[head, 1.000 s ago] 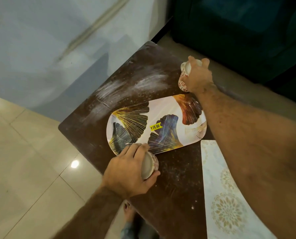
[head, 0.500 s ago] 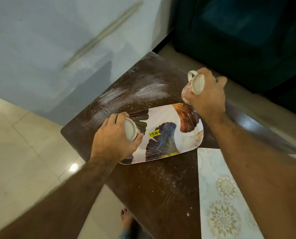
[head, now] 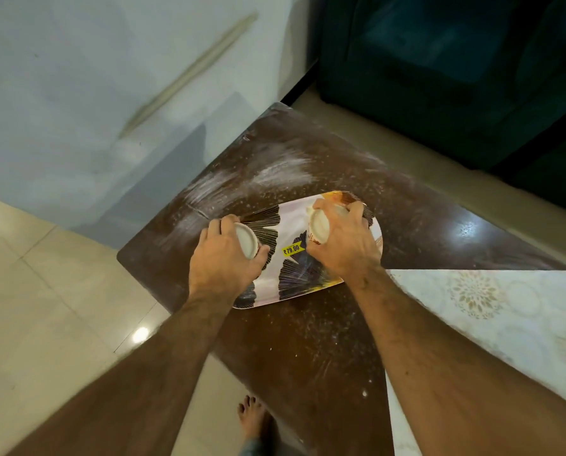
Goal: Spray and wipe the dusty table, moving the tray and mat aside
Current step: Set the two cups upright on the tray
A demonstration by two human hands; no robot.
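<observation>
A pale tiled floor [head: 44,324] fills the left side, with a bare foot [head: 252,419] showing at the near edge. The dark brown worktop [head: 308,357] carries streaks of white dust [head: 248,182] across its far left part and scattered specks nearer in. The oval tray [head: 295,278], printed with fan-shaped leaves and bearing a yellow price sticker [head: 291,250], lies flat on the worktop near its left edge. Over the tray's left end, the left hand [head: 224,261] has its grip curled around a small white cup [head: 247,241], whose round base faces the camera. Over the tray's right end, the right hand [head: 344,248] has its grip wrapped around a second cup [head: 319,227], also tipped towards the camera. Whether either cup touches the tray cannot be told. Just right of the tray, the pale patterned mat [head: 489,311] lies on the worktop, its far left corner just beside the right wrist. A dark teal sofa [head: 456,77] stands beyond the worktop on the far right.
</observation>
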